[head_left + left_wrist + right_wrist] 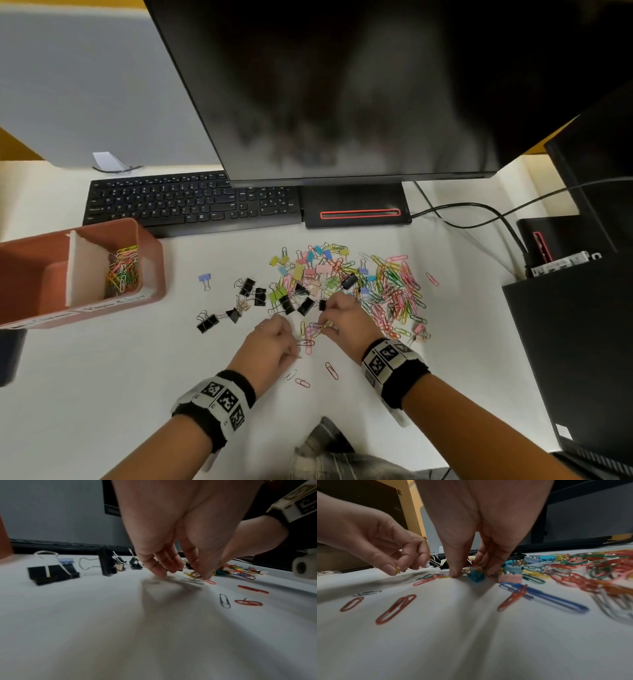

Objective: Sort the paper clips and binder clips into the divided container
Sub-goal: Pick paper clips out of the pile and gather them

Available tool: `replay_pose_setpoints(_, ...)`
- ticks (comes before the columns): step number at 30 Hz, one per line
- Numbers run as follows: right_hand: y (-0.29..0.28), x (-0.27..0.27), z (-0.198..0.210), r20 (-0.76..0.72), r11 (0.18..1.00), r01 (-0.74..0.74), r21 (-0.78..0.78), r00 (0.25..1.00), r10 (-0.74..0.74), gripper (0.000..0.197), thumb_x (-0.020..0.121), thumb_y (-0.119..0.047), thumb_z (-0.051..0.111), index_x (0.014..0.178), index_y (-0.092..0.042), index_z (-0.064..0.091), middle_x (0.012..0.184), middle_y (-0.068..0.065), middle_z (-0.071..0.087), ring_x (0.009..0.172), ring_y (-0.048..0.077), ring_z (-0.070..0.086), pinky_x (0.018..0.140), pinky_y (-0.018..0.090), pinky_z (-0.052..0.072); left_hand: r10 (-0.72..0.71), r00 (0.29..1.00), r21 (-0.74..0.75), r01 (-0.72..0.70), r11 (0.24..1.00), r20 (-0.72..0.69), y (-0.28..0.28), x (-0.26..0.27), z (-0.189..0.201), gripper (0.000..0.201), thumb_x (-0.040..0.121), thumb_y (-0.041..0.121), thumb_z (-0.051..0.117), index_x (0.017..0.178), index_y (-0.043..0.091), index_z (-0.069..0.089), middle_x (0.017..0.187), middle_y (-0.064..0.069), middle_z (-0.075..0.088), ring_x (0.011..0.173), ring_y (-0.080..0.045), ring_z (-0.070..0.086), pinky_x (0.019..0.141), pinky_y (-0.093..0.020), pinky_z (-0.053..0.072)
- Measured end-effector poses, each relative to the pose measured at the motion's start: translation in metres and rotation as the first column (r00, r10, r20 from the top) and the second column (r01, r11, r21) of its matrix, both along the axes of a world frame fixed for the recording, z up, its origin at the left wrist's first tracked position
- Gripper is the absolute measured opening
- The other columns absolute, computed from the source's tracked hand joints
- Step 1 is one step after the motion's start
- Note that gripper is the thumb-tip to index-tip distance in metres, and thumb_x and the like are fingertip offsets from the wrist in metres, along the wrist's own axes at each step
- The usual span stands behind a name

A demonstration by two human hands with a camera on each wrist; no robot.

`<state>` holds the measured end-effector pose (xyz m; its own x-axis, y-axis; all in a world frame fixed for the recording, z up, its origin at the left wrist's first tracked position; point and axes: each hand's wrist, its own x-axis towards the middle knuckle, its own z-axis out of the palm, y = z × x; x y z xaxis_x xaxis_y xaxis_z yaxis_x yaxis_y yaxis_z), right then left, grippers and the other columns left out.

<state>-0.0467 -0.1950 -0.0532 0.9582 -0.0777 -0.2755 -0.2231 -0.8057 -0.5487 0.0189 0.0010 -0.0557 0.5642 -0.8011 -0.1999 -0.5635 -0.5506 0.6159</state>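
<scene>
My left hand (294, 346) pinches a yellow paper clip (398, 569) just above the white desk, with loose red paper clips (394, 609) lying in front of it. To its right, my right hand (325, 323) reaches down with thumb and fingers closed round a small teal binder clip (476, 576). A mixed pile of coloured paper clips and binder clips (387, 291) spreads beyond both hands. Black binder clips (257, 295) lie to the left of the pile. The red divided container (154, 274) stands at the far left; its right compartment holds paper clips (123, 270).
A black keyboard (191, 202) and the monitor base (356, 209) lie behind the pile, under a large dark monitor (342, 85). Cables (479, 210) run to black computer boxes (575, 342) on the right. In the left wrist view the right wrist's camera (302, 566) sits close by.
</scene>
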Motion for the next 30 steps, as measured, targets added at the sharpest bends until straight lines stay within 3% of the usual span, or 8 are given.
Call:
replay_pose_setpoints(5, -0.001, 0.003, 0.000, -0.018, 1.000, -0.001, 0.026, 1.000, 0.001, 0.017, 0.086, -0.015, 0.060, 0.098, -0.006, 0.068, 0.106, 0.009, 0.060, 0.102, 0.026, 0.052, 0.087, 0.036, 0.045, -0.039, 0.999, 0.017, 0.039, 0.999, 0.035, -0.017, -0.006, -0.004, 0.015, 0.066, 0.017, 0.076, 0.062, 0.022, 0.062, 0.118, -0.001, 0.059, 0.101, -0.023, 0.056, 0.079, -0.037, 0.051)
replay_pose_setpoints(11, 0.002, 0.007, 0.002, -0.086, 0.999, -0.024, 0.035, 0.996, 0.027, 0.023, 0.089, -0.014, 0.055, 0.110, -0.009, 0.062, 0.108, 0.012, 0.062, 0.107, 0.027, 0.050, 0.090, 0.037, 0.043, 0.021, 1.000, -0.038, -0.020, 0.999, 0.021, -0.026, 0.005, -0.013, 0.011, 0.077, 0.011, 0.067, 0.070, 0.015, 0.059, 0.092, 0.001, 0.064, 0.082, -0.019, 0.058, 0.071, -0.031, 0.050)
replay_pose_setpoints(15, 0.002, 0.011, 0.005, -0.117, 0.999, -0.045, 0.020, 0.992, 0.047, 0.022, 0.092, -0.018, 0.053, 0.106, -0.007, 0.066, 0.106, 0.013, 0.061, 0.105, 0.028, 0.051, 0.089, 0.037, 0.044, 0.056, 0.998, -0.019, -0.056, 0.998, 0.007, -0.025, 0.014, -0.011, 0.008, 0.081, 0.007, 0.062, 0.077, 0.012, 0.058, 0.083, -0.004, 0.062, 0.078, -0.022, 0.055, 0.067, -0.033, 0.047)
replay_pose_setpoints(18, 0.001, 0.013, 0.004, -0.125, 0.998, -0.060, 0.015, 0.990, 0.062, 0.022, 0.092, -0.016, 0.051, 0.104, -0.006, 0.067, 0.105, 0.013, 0.060, 0.104, 0.029, 0.051, 0.089, 0.039, 0.044, 0.089, 0.996, 0.017, -0.089, 0.996, -0.014, -0.027, 0.017, -0.009, 0.009, 0.086, 0.012, 0.059, 0.094, 0.010, 0.058, 0.087, -0.004, 0.061, 0.083, -0.021, 0.053, 0.068, -0.027, 0.040)
replay_pose_setpoints(20, 0.000, 0.013, 0.004, -0.135, 0.997, -0.078, 0.006, 0.988, 0.078, 0.023, 0.093, -0.016, 0.048, 0.102, -0.005, 0.066, 0.102, 0.014, 0.062, 0.102, 0.029, 0.052, 0.089, 0.040, 0.044, 0.095, 0.995, 0.044, -0.094, 0.995, -0.030, -0.028, 0.018, -0.010, 0.015, 0.086, 0.012, 0.059, 0.101, 0.009, 0.060, 0.092, -0.007, 0.062, 0.088, -0.022, 0.055, 0.072, -0.028, 0.042)
replay_pose_setpoints(23, -0.002, 0.014, 0.005, -0.138, 0.998, -0.069, 0.004, 0.988, 0.068, 0.023, 0.094, -0.015, 0.046, 0.101, -0.004, 0.065, 0.100, 0.015, 0.063, 0.100, 0.029, 0.053, 0.087, 0.039, 0.044, 0.094, 0.995, 0.073, -0.091, 0.993, -0.037, -0.028, 0.020, -0.011, 0.016, 0.087, 0.011, 0.058, 0.101, 0.008, 0.064, 0.093, -0.011, 0.062, 0.090, -0.026, 0.055, 0.077, -0.033, 0.046)
replay_pose_setpoints(28, -0.008, 0.011, 0.010, -0.130, 1.000, 0.002, 0.019, 0.991, 0.001, 0.024, 0.094, -0.013, 0.044, 0.106, -0.005, 0.063, 0.105, 0.013, 0.063, 0.104, 0.026, 0.052, 0.087, 0.032, 0.041, 0.075, 0.997, 0.126, -0.074, 0.989, -0.008, -0.027, 0.022, -0.010, 0.012, 0.089, 0.011, 0.055, 0.096, 0.005, 0.063, 0.094, -0.013, 0.060, 0.092, -0.029, 0.053, 0.074, -0.028, 0.036)
replay_pose_setpoints(30, -0.010, 0.011, 0.009, -0.149, 1.000, -0.003, 0.020, 0.989, 0.006, 0.025, 0.095, -0.014, 0.044, 0.109, -0.007, 0.063, 0.108, 0.012, 0.063, 0.106, 0.025, 0.051, 0.090, 0.032, 0.042, 0.059, 0.998, 0.134, -0.059, 0.989, 0.000, -0.026, 0.022, -0.013, 0.012, 0.089, 0.009, 0.054, 0.096, 0.004, 0.062, 0.094, -0.015, 0.060, 0.092, -0.030, 0.053, 0.075, -0.029, 0.038)
